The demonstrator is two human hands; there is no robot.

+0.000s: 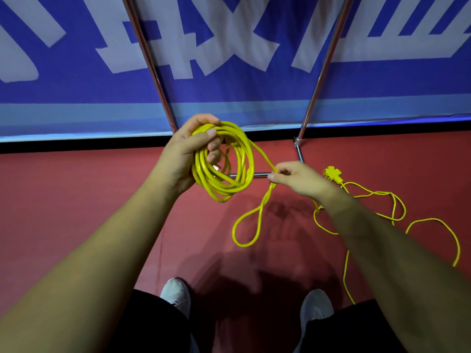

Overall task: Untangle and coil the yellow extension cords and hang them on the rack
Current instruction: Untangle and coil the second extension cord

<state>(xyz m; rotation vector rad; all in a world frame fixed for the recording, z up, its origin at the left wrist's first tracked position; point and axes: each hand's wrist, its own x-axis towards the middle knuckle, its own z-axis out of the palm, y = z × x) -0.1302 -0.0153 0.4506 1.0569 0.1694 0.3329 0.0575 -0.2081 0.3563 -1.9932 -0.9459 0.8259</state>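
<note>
— Where's the coiled yellow extension cord (224, 174)?
— Your left grip (186, 154) is clamped around its loops, above the red floor (76, 200).
— And your right grip (295, 178)?
— Pinched on the loose strand (266, 157) just beside the coil, in front of the chrome tube rack (322, 70).

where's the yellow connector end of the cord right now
Head view: the connector end lies on the red floor right of centre, just past the right hand, near the rack foot.
</note>
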